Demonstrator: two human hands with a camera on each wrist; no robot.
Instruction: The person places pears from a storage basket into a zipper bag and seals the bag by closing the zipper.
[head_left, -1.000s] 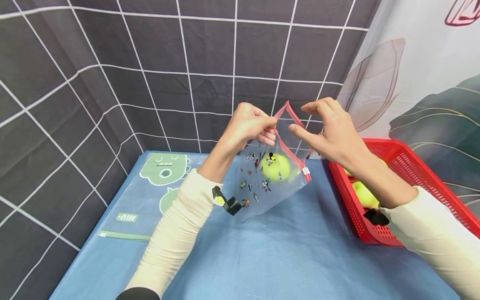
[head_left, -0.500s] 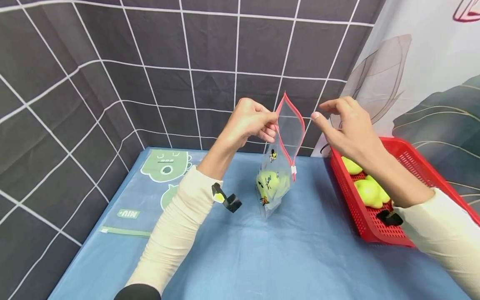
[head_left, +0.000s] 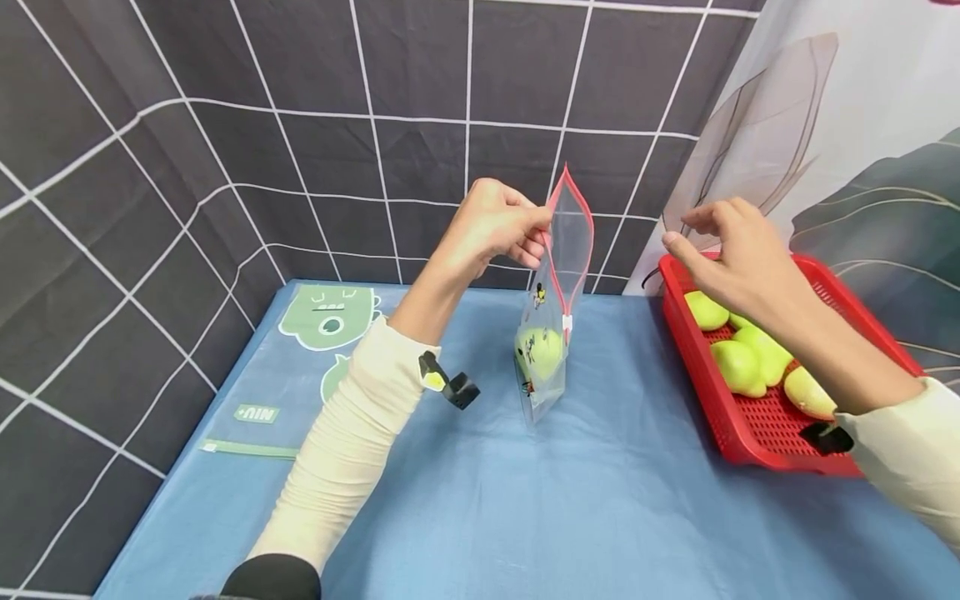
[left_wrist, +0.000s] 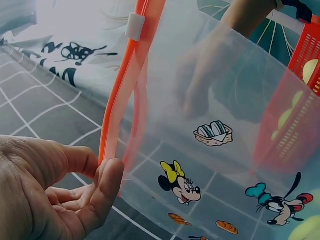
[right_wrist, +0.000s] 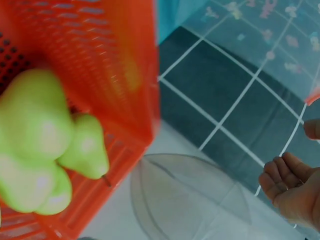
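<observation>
My left hand [head_left: 498, 225] pinches the red-edged rim of a clear zip bag [head_left: 572, 242] between thumb and fingers. The bag hangs with its mouth open, a white slider [head_left: 567, 322] low on the zip. Inside, near the bottom, sits a yellow-green fruit [head_left: 540, 353]. Cartoon prints cover the film, clearest in the left wrist view. My right hand [head_left: 750, 258] hovers above the near-left part of a red basket [head_left: 731, 437], holding nothing, thumb and fingers apart. Several green pears [right_wrist: 87, 145] lie in that basket.
A flat bag [head_left: 258, 392] with green cartoon prints and a green zip lies at the left of the blue table [head_left: 480, 517]. Dark grid-patterned cloth [head_left: 315, 158] rises behind and left. A pale curtain [head_left: 885, 108] hangs behind the basket.
My right hand has moved away from the bag, rightward over the basket. The bag has swung round and hangs narrower, its fruit settled lower. My left hand keeps its pinch.
</observation>
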